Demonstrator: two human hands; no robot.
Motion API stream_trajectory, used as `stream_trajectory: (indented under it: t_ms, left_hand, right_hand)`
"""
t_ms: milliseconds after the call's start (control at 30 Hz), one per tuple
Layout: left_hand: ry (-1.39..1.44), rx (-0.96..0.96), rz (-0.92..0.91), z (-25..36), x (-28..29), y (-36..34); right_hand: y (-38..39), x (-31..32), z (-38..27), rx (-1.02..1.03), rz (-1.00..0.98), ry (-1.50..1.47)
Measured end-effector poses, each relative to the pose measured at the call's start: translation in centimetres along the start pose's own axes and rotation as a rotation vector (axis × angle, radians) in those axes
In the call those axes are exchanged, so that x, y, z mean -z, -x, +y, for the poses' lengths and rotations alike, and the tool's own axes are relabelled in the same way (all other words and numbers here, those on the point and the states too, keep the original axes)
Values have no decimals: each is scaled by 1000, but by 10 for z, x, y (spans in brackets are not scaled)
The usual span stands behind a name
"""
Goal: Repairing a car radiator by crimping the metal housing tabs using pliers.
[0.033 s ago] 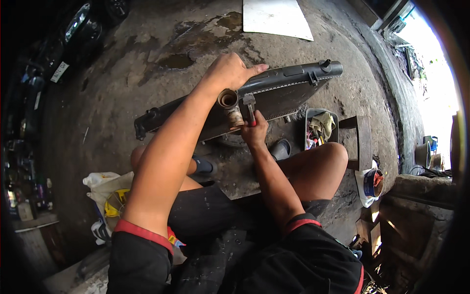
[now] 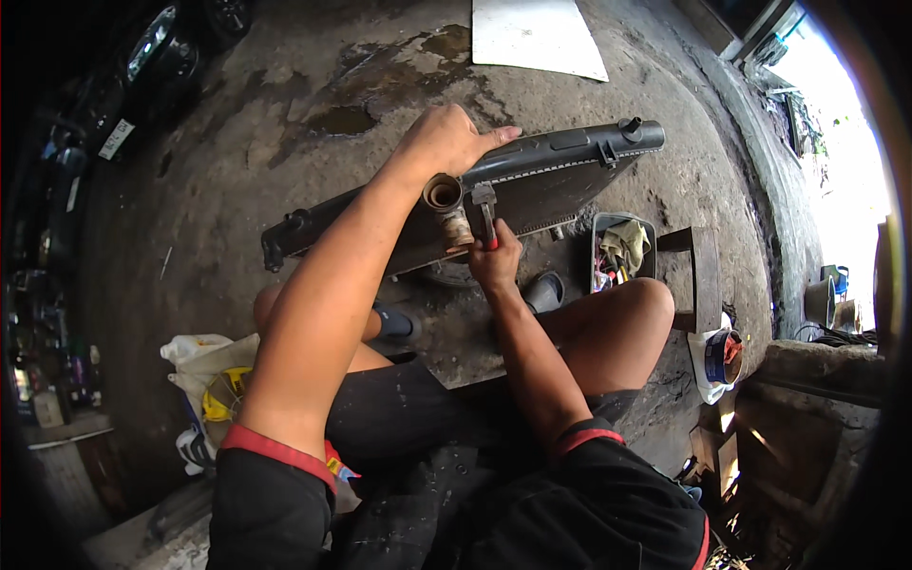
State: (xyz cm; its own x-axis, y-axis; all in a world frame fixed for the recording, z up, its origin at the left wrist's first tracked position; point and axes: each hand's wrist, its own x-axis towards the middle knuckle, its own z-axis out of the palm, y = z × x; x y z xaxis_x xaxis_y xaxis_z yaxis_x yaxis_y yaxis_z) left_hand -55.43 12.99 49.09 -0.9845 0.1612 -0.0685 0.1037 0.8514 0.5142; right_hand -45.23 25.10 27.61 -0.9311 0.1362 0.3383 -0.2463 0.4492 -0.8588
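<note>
A car radiator (image 2: pixel 570 176) with a long black plastic tank stands on edge in front of me, tilted up to the right. My left hand (image 2: pixel 445 142) grips the top of its tank, thumb stretched along it; the fingers' far side is hidden. A wide, dirty filler neck (image 2: pixel 444 193) sticks out below my left wrist. Just right of that neck, my right hand (image 2: pixel 496 261) is closed round pliers (image 2: pixel 485 204) with a red handle. Their metal jaws point up at the crimped seam under the tank; I cannot tell whether they bite on it.
Right of the radiator sits a grey bin (image 2: pixel 622 252) with cloth and small items, beside a low wooden stool (image 2: pixel 701 275). A white board (image 2: pixel 537 38) lies on the stained concrete floor ahead. Vehicles (image 2: pixel 142 85) stand at the far left. Near my right knee is an open can (image 2: pixel 724 356).
</note>
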Motion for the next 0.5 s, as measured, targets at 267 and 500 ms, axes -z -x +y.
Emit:
stream_trajectory:
  t_ms: [267, 500]
  left_hand:
    - [17, 52, -69, 3, 7, -4]
    - [24, 7, -25, -9, 0, -8]
  right_hand:
    - [-3, 9, -3, 30, -16, 55]
    - [-13, 16, 11, 73, -41, -105]
